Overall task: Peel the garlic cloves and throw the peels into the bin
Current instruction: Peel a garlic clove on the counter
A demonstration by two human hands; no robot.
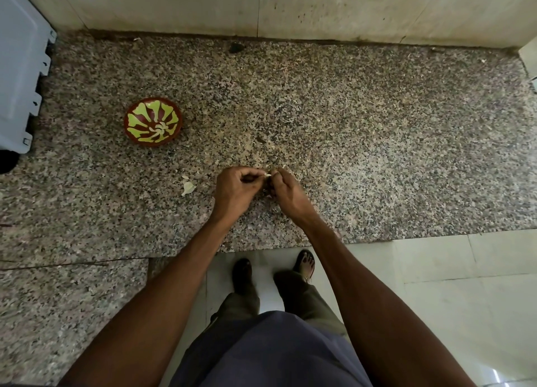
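Both hands meet over the middle of the speckled granite counter (348, 130). My left hand (235, 190) and my right hand (286, 193) have curled fingers that pinch a small whitish garlic clove (268, 175) between their tips; most of the clove is hidden by the fingers. Two pale pieces of garlic or peel lie on the counter just left of my left hand, a larger piece (188, 188) and a smaller piece (185, 178). A red bowl with a yellow-green pattern (153, 121) stands farther left and holds several peeled cloves. No bin is in view.
A white plastic appliance (20, 75) stands at the counter's left end. A tiled wall (261, 5) rises behind the counter. The counter's front edge runs just behind my forearms, with my feet on the pale floor tiles (436, 270) below.
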